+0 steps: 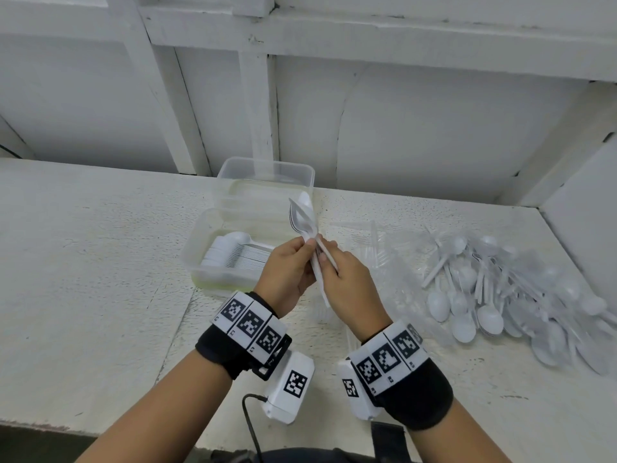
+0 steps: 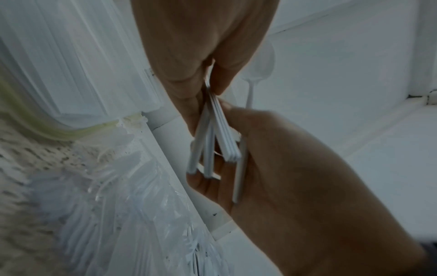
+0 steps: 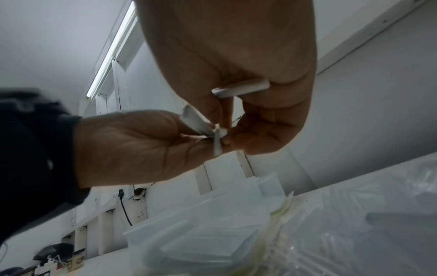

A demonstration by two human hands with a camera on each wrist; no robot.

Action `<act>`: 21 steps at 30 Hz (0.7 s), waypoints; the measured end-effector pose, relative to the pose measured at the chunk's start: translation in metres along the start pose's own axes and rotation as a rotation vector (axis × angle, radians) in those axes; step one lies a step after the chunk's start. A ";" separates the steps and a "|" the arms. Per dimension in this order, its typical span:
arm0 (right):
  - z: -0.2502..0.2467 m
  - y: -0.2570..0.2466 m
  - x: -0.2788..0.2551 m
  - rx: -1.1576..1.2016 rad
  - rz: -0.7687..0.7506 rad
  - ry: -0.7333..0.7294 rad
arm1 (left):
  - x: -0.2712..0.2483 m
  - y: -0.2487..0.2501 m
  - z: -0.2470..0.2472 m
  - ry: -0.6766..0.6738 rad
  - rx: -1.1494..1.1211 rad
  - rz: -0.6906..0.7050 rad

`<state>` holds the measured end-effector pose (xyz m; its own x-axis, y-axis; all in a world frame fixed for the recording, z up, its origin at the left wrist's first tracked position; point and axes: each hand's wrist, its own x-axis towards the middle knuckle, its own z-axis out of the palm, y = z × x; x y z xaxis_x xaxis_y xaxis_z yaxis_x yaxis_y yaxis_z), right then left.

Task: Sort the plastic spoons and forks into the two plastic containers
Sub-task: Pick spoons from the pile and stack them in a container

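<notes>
Both wrists sit closest to the lens; above them the left hand point(image 1: 288, 269) and right hand point(image 1: 347, 282) pinch one stack of spoons point(image 1: 305, 218) by the handles, bowls up — probably squaring the nest so it drops in flat. Near container point(image 1: 193, 259) already holds a nested row of spoons; far container point(image 1: 300, 172) behind it looks empty. Loose spoon pile point(image 1: 494, 289) lies well to the right, clear forks point(image 1: 370, 242) on plastic wrap between — sorting looks early.
</notes>
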<state>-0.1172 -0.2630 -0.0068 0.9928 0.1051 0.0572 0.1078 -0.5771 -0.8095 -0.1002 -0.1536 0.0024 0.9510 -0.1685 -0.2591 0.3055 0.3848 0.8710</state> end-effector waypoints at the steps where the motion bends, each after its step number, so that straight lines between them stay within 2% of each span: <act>1: -0.003 0.000 0.000 0.023 -0.007 -0.013 | 0.000 0.002 -0.002 -0.015 0.018 -0.007; 7: -0.009 -0.007 -0.009 0.213 0.015 -0.062 | -0.002 0.004 -0.005 -0.023 0.140 -0.022; 13: 0.000 -0.003 -0.009 0.038 -0.034 -0.041 | -0.001 0.000 -0.005 0.056 0.130 -0.050; 17: 0.000 0.001 -0.011 -0.104 -0.072 0.007 | 0.000 -0.001 -0.005 0.115 0.168 -0.018; 21: -0.002 0.002 -0.013 -0.030 -0.094 0.032 | -0.003 0.002 -0.008 0.041 0.101 -0.047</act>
<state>-0.1296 -0.2671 -0.0077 0.9794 0.1340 0.1512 0.2014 -0.5897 -0.7821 -0.1021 -0.1447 0.0013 0.9375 -0.1461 -0.3157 0.3454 0.2831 0.8947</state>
